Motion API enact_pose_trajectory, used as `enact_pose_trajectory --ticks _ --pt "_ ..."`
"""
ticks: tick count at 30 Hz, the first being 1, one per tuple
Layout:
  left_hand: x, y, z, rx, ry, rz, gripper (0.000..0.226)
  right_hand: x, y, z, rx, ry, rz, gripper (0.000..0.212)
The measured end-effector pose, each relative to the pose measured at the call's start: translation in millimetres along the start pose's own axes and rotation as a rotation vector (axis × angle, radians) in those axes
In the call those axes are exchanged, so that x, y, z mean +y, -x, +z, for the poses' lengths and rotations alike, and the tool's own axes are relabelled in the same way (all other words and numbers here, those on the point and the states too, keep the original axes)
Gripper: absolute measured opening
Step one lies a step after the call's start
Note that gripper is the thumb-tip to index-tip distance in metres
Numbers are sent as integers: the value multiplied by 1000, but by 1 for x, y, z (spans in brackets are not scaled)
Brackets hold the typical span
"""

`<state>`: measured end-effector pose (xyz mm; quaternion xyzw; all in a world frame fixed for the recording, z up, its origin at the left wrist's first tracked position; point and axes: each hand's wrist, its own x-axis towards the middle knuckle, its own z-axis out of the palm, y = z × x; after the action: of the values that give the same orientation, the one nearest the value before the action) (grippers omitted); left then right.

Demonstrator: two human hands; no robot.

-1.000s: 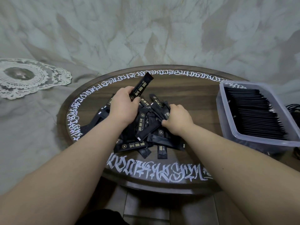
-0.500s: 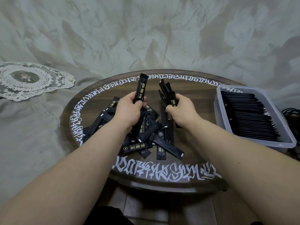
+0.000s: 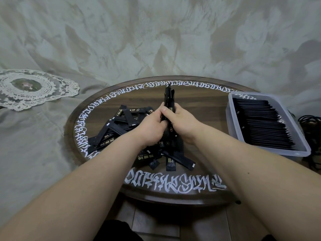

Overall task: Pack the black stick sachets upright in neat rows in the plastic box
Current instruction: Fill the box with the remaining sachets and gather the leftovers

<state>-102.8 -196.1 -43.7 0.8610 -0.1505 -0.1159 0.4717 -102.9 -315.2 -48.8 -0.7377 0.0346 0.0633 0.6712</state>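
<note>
Both hands are meeting over the middle of the round table [image 3: 205,108] and are clamping one bundle of sachets [image 3: 168,98] between them. The left hand [image 3: 150,129] is gripping the bundle's lower part with fingers curled round it; the right hand [image 3: 182,121] is gripping it from the other side, thumb pressing across the front. The bundle is standing roughly upright, its top ends sticking out unevenly above the hands, toward the table's far edge.

A loose pile of sachets [image 3: 125,122] is lying flat and crossed on the table's centre and left half, partly hidden under the forearms; a few are lying near the table's near edge.

The plastic box [image 3: 233,126] is sitting on the table's right edge, well apart from the hands. It is holding packed sachets [image 3: 262,122] standing on edge in close rows.

Beyond the table's left side, a lace doily [image 3: 33,87] is lying on the pale cloth [image 3: 34,145]. Dark cables [image 3: 311,122] are showing just past the box.
</note>
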Motion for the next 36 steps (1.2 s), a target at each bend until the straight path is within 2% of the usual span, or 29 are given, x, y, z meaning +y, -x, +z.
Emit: enact_pose_trajectory --ticks 3,5,9,12,14,18,21,26,32,36 --pt "6 1 -1 -57 107 27 46 -2 3 -4 -21 -65 10 31" --pt "11 2 -2 -104 143 52 48 -6 6 -9 -9 -172 17 20" --pt "22 -1 -3 -95 50 64 55 -16 21 -25 1 -232 -1 1" --pt "31 -2 3 28 -18 92 52 -20 30 -46 131 -37 -105 12" --pt "39 -2 10 144 15 106 45 -25 35 -65 205 143 -179 16" --pt "52 -12 33 261 2 136 26 -34 53 -106 265 359 -228 26" --pt "60 -21 60 238 26 128 24 -33 68 -138 324 455 -206 23" --pt "76 -35 107 166 -26 49 38 -15 81 -182 309 466 -91 18" --pt "82 -52 142 88 -154 -55 58 0 84 -200 266 553 -35 17" --pt "82 -52 148 69 -114 -89 57 5 81 -203 256 505 -30 15"
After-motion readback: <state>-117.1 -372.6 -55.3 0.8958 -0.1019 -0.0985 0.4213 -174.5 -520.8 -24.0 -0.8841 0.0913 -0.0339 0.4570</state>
